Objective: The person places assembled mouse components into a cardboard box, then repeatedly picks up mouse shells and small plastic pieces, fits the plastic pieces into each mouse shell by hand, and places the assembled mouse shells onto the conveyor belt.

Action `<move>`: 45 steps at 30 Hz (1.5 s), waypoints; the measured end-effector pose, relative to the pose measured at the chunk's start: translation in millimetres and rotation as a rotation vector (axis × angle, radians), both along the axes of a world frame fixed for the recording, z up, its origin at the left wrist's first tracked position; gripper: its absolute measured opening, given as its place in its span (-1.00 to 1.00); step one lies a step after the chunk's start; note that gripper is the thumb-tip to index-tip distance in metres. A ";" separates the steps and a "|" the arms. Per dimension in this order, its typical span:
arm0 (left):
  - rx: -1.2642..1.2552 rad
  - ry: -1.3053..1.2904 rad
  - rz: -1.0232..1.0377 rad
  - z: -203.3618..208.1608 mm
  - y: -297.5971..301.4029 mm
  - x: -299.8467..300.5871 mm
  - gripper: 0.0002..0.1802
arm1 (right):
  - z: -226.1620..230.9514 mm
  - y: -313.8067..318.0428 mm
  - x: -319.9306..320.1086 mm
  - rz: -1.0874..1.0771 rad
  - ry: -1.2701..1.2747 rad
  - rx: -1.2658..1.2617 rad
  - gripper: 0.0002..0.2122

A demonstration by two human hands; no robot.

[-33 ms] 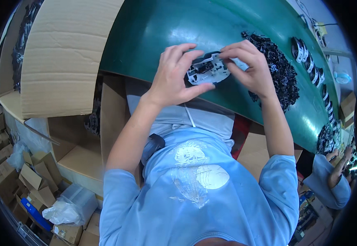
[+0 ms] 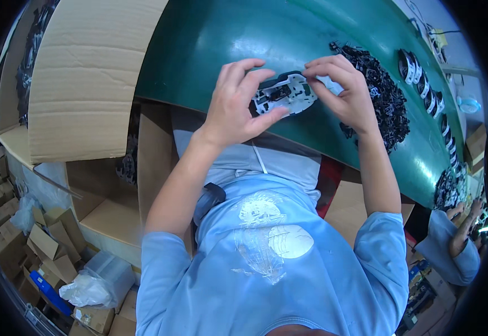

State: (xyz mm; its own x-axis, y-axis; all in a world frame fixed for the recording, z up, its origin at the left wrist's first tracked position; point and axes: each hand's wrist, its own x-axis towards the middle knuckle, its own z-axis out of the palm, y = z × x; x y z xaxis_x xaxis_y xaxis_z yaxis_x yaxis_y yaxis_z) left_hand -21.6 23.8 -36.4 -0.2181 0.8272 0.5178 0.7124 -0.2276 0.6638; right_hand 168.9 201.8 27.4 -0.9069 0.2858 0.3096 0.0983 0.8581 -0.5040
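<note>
Over the near edge of the green table I hold an oval plastic shell (image 2: 297,102), white inside with cut-outs and a black rim and black parts. My left hand (image 2: 235,101) grips its left end, thumb along the near side and fingers on the far side. At the shell's far right edge, my right hand (image 2: 345,89) has its thumb and fingers pinched together. Whatever lies between those fingertips is too small or hidden to make out. Right beside this hand lies a heap of small black plastic parts (image 2: 387,106).
Black-and-white shells (image 2: 406,67) stand in a row along the far right of the green table (image 2: 216,33). A large cardboard box (image 2: 87,78) rises at the left. Another person (image 2: 451,252) works at the right. Cartons (image 2: 53,246) and a plastic bin (image 2: 109,271) crowd the lower left.
The shell has turned slightly in my hands and shifted a little right. My left thumb has drawn slightly back; my right hand has moved a little to the right.
</note>
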 end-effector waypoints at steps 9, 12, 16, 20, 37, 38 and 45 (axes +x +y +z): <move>-0.025 0.271 0.174 9.1 -3.8 18.1 -0.71 | -18.8 -18.3 17.6 -0.043 -0.059 -0.216 -0.14; -0.069 0.312 0.175 17.2 -0.3 22.2 -0.73 | -33.9 -15.7 15.8 0.002 0.010 -0.171 -0.17; -0.163 0.353 0.193 28.2 4.0 24.7 -0.78 | -36.1 -17.7 12.4 -0.006 -0.010 -0.207 -0.19; -0.184 0.324 0.186 25.7 5.3 25.3 -0.82 | -37.1 -20.2 12.0 -0.043 0.013 -0.212 -0.19; -0.305 0.523 0.303 53.7 -9.4 22.2 -0.75 | -34.2 -24.8 5.8 -0.055 0.026 -0.214 -0.22; -0.313 0.491 0.285 56.3 -10.6 23.6 -0.78 | -36.1 -25.6 6.1 -0.041 0.048 -0.195 -0.23; -0.315 0.472 0.274 31.3 11.0 49.3 -0.77 | -41.7 -29.2 23.1 -0.107 0.031 -0.299 -0.18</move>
State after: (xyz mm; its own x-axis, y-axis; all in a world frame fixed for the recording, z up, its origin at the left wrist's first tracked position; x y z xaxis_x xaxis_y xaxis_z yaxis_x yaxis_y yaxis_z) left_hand 27.7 34.8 -5.1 -0.2510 0.9022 0.3507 0.9498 0.1598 0.2688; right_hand 192.1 172.6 -14.3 -0.8581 0.4616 0.2250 0.1604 0.6572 -0.7364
